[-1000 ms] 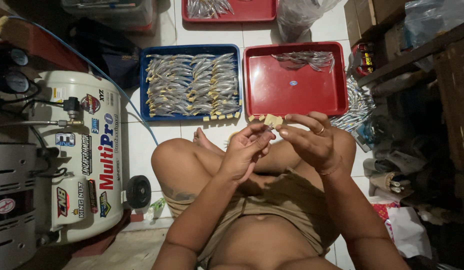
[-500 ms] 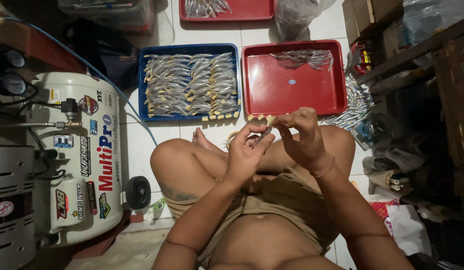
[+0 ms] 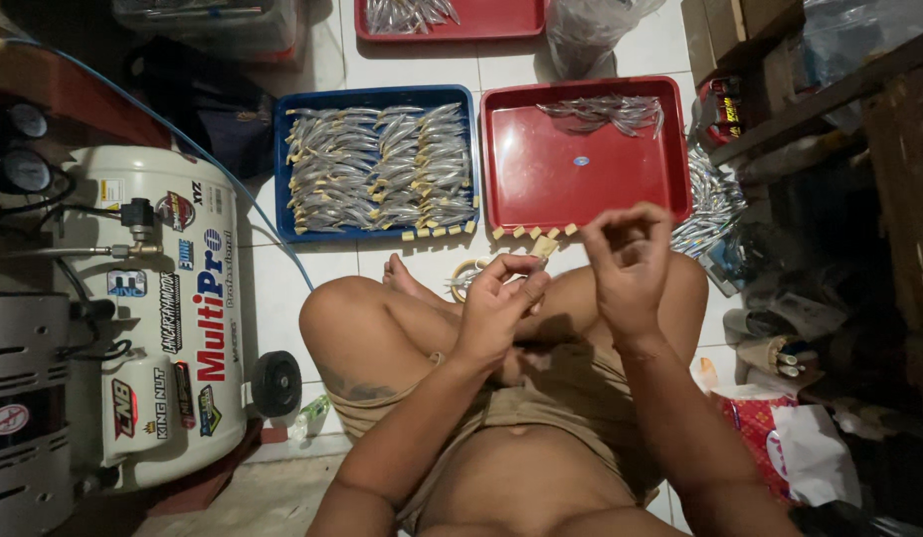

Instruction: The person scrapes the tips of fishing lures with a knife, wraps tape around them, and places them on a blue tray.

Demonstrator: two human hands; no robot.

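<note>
I sit cross-legged on a tiled floor. My left hand point(image 3: 496, 303) pinches a small cream block point(image 3: 546, 246) at its fingertips, over my knees. Just to its right, my right hand point(image 3: 626, 264) is raised with thumb and forefinger pinched together; nothing shows between them. The two hands are a little apart. Ahead lies a blue tray point(image 3: 282, 159) packed with several slim silvery fish-shaped pieces with cream ends. Beside it a red tray point(image 3: 581, 169) holds a few of the same pieces along its far side. A row of cream blocks point(image 3: 442, 232) lies on the floor before the trays.
A white air compressor point(image 3: 153, 318) with gauges and a blue hose stands at my left. A second red tray point(image 3: 521, 20) and a clear plastic bag point(image 3: 591, 30) lie farther off. Loose silvery pieces point(image 3: 705, 199), wooden shelving and clutter fill the right. A tape ring point(image 3: 466, 278) rests by my foot.
Both hands were together on the cream block. My right hand has since let go and drawn off to the right and up, while my left keeps the block.
</note>
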